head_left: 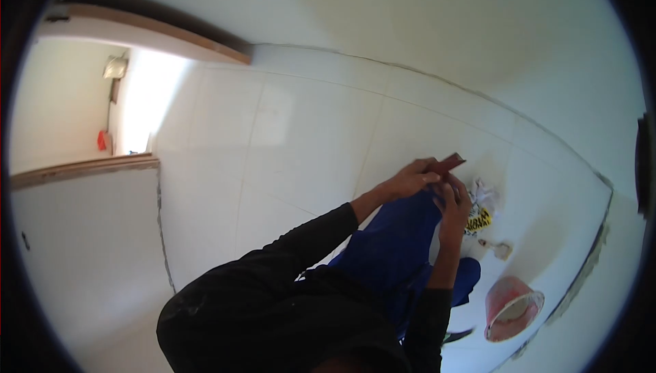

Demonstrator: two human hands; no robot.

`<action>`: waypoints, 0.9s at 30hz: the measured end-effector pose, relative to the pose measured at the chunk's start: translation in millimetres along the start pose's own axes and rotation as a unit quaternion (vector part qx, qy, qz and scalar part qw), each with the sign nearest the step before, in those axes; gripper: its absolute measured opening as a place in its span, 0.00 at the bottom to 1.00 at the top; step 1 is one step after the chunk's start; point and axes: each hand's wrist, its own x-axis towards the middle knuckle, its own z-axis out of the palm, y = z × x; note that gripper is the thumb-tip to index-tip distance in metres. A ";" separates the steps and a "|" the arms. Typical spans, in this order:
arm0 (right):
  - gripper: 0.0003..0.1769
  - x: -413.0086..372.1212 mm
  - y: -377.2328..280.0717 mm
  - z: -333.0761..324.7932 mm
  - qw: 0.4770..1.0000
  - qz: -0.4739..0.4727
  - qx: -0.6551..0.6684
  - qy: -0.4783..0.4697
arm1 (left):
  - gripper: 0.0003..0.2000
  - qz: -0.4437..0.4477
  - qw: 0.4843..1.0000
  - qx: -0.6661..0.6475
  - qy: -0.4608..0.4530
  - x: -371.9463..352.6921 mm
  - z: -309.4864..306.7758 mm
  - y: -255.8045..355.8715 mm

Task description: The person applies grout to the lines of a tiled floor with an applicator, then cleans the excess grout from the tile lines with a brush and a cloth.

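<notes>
My left hand (412, 176) grips a folded reddish-brown sheet (449, 165) that looks like sandpaper. My right hand (452, 201) is just below it, its fingers bent and closed against the sheet's lower side. Both hands are above my blue trousers (396, 226). To the right of my right hand, a crumpled plastic bag (480, 218) with yellow and black print lies on the floor. Below the bag is a small paintbrush (502, 249) with pale bristles.
A pinkish-red bucket (497, 308) stands on the white tiled floor (307, 141) near the wall at right. Beside my right sleeve lies a dark, pointed object (456, 336), partly hidden. An open door (157, 35) and a bright doorway (147, 93) are at left.
</notes>
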 end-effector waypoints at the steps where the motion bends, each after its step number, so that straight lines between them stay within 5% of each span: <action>1: 0.22 -3.5 9.6 -12.4 1.000 0.007 -0.013 0.014 | 0.14 0.004 1.000 0.006 0.017 3.1 5.1 -4.8; 3: 0.21 -4.0 38.9 -50.3 0.998 -0.003 -0.027 0.056 | 0.14 -0.002 0.995 0.091 -0.037 15.5 14.1 -17.0; 6: 0.21 5.8 71.6 -119.4 0.989 -0.022 -0.038 0.143 | 0.17 0.006 0.970 0.241 0.021 43.8 34.5 -19.0; 10: 0.18 8.7 71.7 -216.2 0.941 -0.063 -0.072 0.324 | 0.17 0.134 0.934 0.327 0.054 133.2 83.9 -66.1; 13: 0.17 52.0 103.7 -304.0 0.864 -0.105 -0.194 0.453 | 0.18 0.065 0.922 0.381 -0.015 191.2 161.4 -42.8; 15: 0.12 79.3 91.8 -335.8 0.840 -0.121 -0.192 0.493 | 0.15 0.190 0.873 0.449 -0.029 252.7 209.1 -79.8; 17: 0.09 119.8 103.7 -379.2 0.813 -0.183 -0.203 0.515 | 0.15 0.216 0.805 0.552 -0.037 300.5 265.0 -95.2; 18: 0.08 132.3 99.1 -392.3 0.820 -0.136 -0.196 0.521 | 0.15 0.223 0.773 0.593 -0.041 319.2 286.1 -101.3; 20: 0.08 164.6 102.6 -425.0 0.772 -0.168 -0.232 0.567 | 0.17 0.257 0.754 0.601 -0.058 356.5 319.7 -119.0; 24: 0.09 200.1 64.7 -452.4 0.767 -0.164 -0.204 0.586 | 0.21 0.386 0.678 0.622 -0.066 398.2 357.8 -144.8; 27: 0.18 217.5 67.8 -472.1 0.782 -0.192 -0.285 0.520 | 0.21 0.359 0.681 0.637 -0.025 399.4 363.9 -160.0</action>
